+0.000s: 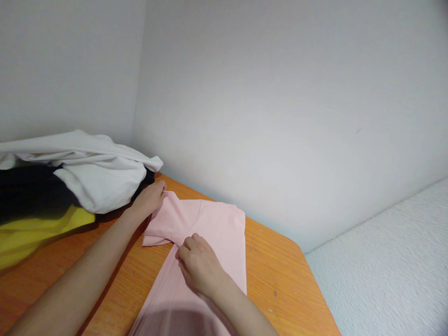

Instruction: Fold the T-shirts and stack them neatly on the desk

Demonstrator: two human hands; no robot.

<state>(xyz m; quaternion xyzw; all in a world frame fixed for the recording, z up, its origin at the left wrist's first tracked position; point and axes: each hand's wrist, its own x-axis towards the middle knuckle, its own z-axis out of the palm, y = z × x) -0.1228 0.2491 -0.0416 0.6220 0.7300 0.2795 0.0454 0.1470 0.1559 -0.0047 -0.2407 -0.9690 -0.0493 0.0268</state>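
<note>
A pink T-shirt [220, 228] lies folded lengthwise on the wooden table, its sleeve pointing left. My left hand [151, 198] pinches the upper corner of that sleeve and lifts it a little, raising a crease in the cloth. Near the armpit seam, my right hand [198, 261] is closed on the fabric at the shirt's left edge. The lower end of the shirt runs out of view at the bottom, under a shadow.
The orange wood-grain table [280, 280] meets a white wall [280, 116] at the back. On the left lies a heap of clothes: a white garment [105, 182], a black one [31, 191] and a yellow one [45, 233]. The table's rounded right corner ends beside a textured wall [385, 270].
</note>
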